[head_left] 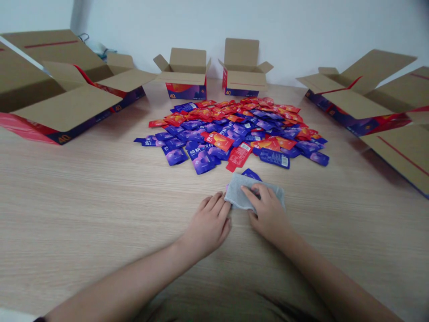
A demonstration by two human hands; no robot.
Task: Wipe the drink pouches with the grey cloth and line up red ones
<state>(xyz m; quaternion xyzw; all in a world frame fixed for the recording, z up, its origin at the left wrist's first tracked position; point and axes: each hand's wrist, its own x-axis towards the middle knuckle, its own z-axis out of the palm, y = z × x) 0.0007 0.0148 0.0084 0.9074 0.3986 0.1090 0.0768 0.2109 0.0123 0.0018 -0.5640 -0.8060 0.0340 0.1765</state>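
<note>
My right hand (270,214) presses a folded grey cloth (239,190) down on the table, its index finger stretched over the cloth and its thumb at the near edge. Under the cloth lies a purple pouch (251,174), mostly covered; only its far end and a sliver on the left show. My left hand (209,221) has its fingers close together at the cloth's left edge, the tips holding down the pouch's near left side. Beyond both hands spreads a heap of flat pouches, some purple (199,156) and some red-orange (217,141).
Open cardboard boxes surround the heap: large ones at left (70,100) and right (358,105), and two smaller ones at the back, one left (186,91) and one right (243,78). Their flaps reach over the wood-grain table (100,210). A pale wall (288,27) stands behind.
</note>
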